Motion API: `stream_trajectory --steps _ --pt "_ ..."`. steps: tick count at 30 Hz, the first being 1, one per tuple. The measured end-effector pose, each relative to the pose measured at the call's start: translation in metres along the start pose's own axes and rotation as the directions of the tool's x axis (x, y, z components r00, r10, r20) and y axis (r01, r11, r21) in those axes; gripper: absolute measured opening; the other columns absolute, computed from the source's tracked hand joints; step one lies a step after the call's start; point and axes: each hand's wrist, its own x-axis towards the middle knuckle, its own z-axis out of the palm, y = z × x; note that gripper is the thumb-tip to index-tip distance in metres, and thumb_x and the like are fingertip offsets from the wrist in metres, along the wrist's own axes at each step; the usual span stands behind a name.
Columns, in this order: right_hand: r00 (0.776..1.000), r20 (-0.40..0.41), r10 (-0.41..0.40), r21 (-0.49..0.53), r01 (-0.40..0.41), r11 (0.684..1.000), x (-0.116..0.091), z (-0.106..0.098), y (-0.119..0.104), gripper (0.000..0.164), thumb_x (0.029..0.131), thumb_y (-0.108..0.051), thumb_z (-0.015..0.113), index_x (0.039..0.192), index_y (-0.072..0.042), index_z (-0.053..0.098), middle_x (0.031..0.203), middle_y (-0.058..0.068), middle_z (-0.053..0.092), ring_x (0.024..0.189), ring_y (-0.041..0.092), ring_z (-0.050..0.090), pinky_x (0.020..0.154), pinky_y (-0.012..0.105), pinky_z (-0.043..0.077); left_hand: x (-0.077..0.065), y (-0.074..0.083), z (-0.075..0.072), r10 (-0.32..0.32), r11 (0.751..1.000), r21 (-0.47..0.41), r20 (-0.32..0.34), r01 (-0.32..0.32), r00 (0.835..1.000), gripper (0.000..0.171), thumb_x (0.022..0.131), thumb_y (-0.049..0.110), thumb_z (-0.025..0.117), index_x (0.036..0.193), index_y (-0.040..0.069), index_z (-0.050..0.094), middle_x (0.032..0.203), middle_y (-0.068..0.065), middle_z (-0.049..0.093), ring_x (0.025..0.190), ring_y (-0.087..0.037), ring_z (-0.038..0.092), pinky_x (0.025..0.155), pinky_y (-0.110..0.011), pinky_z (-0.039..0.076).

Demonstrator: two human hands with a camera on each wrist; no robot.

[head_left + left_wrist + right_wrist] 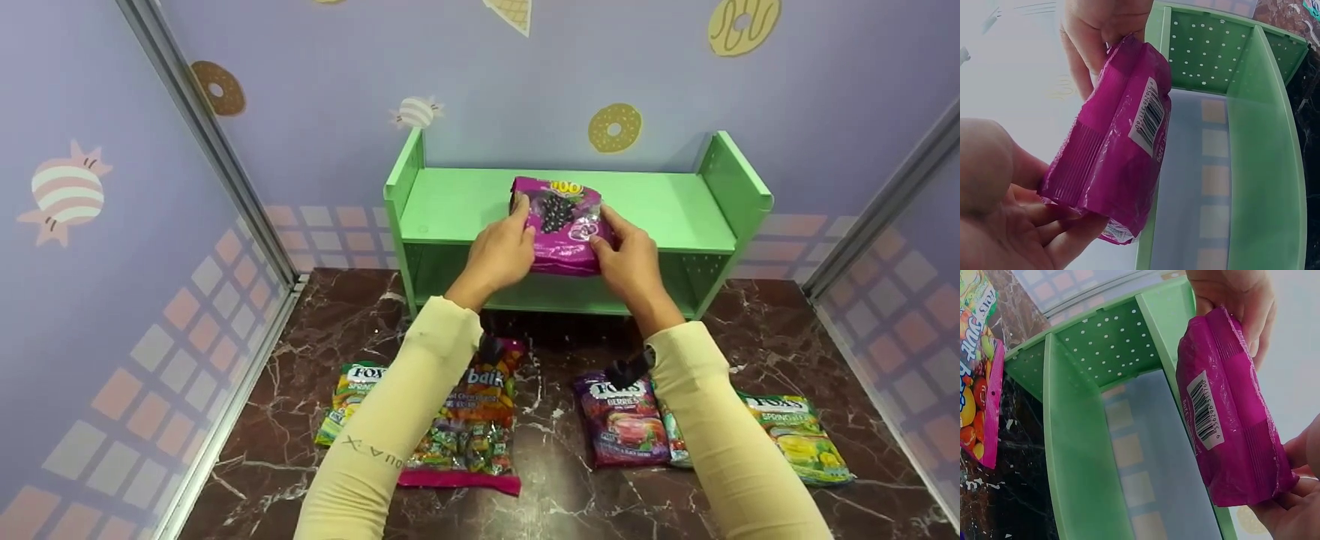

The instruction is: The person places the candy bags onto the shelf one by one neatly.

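Note:
Both hands grip a magenta candy bag (pixel 559 225) with a blackberry picture on its front, above the top board of a green two-tier shelf (pixel 457 202). My left hand (pixel 501 251) holds its left side, thumb on the front. On the right side, my right hand (pixel 630 259) pinches the edge with its thumb on the front too. The left wrist view shows the bag's crimped seam (pixel 1078 163) and a barcode label (pixel 1150 118) underneath. The same underside faces the camera in the right wrist view, where my right hand (pixel 1297 489) grips the lower corner.
Below on the dark marbled floor lie a fruit candy bag (pixel 480 420), a yellow-green candy bag (pixel 351 390), a purple berries bag (pixel 622 424) and another green-yellow bag (pixel 799 439). Raised end panels (pixel 735 187) bound the shelf. Lilac walls (pixel 315 135) enclose the back and sides.

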Motion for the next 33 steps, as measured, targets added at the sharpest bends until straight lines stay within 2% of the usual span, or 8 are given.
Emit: stream_trajectory --steps 4,7,13,18,22,25,29,33 --pt "1.0 0.0 0.014 -0.006 -0.014 1.0 0.003 0.0 0.0 0.053 0.097 -0.012 0.056 0.148 -0.011 0.041 0.148 0.016 0.043 0.14 0.028 0.039 0.118 0.037 0.029 0.004 0.0 0.0 0.001 1.0 0.004 -0.003 -0.001 1.0 0.056 0.105 0.026 0.037 0.156 0.012 0.018 0.125 -0.013 0.063 0.072 -0.018 0.046 0.08 -0.037 0.047" --pt "1.0 -0.002 0.018 -0.004 -0.018 1.0 0.005 0.001 0.001 0.053 0.097 -0.012 0.055 0.148 -0.011 0.041 0.149 0.016 0.042 0.141 0.028 0.038 0.118 0.038 0.029 0.007 0.001 0.0 -0.003 1.0 0.005 0.0 0.003 1.0 0.056 0.105 0.026 0.036 0.156 0.012 0.017 0.105 -0.014 0.065 0.069 -0.019 0.044 0.079 -0.038 0.048" --pt "1.0 -0.015 0.026 0.008 -0.026 1.0 0.007 0.003 0.0 0.051 0.098 -0.014 0.055 0.148 -0.012 0.041 0.15 0.016 0.042 0.135 0.026 0.044 0.113 0.039 0.037 0.012 0.0 -0.001 -0.014 1.0 0.019 -0.012 0.014 1.0 0.056 0.105 0.026 0.036 0.156 0.012 0.017 0.106 -0.015 0.066 0.067 -0.018 0.045 0.075 -0.037 0.048" --pt "0.999 -0.038 0.023 0.015 -0.022 1.0 0.009 0.005 -0.001 0.048 0.098 -0.015 0.055 0.145 -0.013 0.046 0.148 0.016 0.045 0.133 0.025 0.047 0.111 0.039 0.039 0.014 -0.002 -0.001 -0.02 1.0 0.016 -0.004 0.02 1.0 0.056 0.106 0.026 0.034 0.156 0.013 0.015 0.082 -0.011 0.058 0.059 -0.016 0.039 0.064 -0.033 0.039" --pt "0.997 -0.072 -0.012 0.014 0.013 1.0 0.012 0.006 -0.001 0.041 0.098 -0.015 0.056 0.139 -0.012 0.055 0.147 0.013 0.048 0.138 0.026 0.043 0.116 0.037 0.033 0.017 -0.003 -0.001 -0.024 1.0 0.014 -0.006 0.024 1.0 0.056 0.105 0.026 0.034 0.156 0.012 0.016 0.093 -0.012 0.062 0.068 -0.018 0.044 0.074 -0.035 0.045" --pt "0.996 -0.087 -0.029 0.01 0.03 0.999 0.014 0.008 0.0 0.037 0.098 -0.015 0.057 0.135 -0.012 0.059 0.147 0.011 0.048 0.14 0.025 0.041 0.118 0.034 0.03 0.019 -0.004 -0.001 -0.026 1.0 0.012 -0.004 0.026 1.0 0.056 0.105 0.026 0.034 0.156 0.012 0.016 0.113 -0.014 0.065 0.077 -0.021 0.052 0.085 -0.039 0.048" --pt "0.996 -0.084 -0.017 0.003 0.018 1.0 0.017 0.008 0.0 0.038 0.099 -0.017 0.055 0.136 -0.011 0.058 0.147 0.012 0.047 0.14 0.024 0.042 0.118 0.034 0.03 0.022 -0.004 -0.001 -0.032 0.999 0.006 -0.011 0.032 0.999 0.056 0.105 0.026 0.035 0.156 0.012 0.017 0.14 -0.011 0.055 0.106 -0.025 0.061 0.098 -0.039 0.047" --pt "0.997 -0.07 -0.018 -0.004 0.017 1.0 0.019 0.007 -0.001 0.039 0.099 -0.017 0.055 0.137 -0.011 0.056 0.146 0.011 0.048 0.14 0.024 0.042 0.117 0.035 0.03 0.024 -0.004 -0.001 -0.029 1.0 0.0 -0.018 0.029 0.999 0.055 0.105 0.026 0.035 0.156 0.012 0.018 0.144 -0.01 0.052 0.108 -0.025 0.061 0.1 -0.039 0.046"
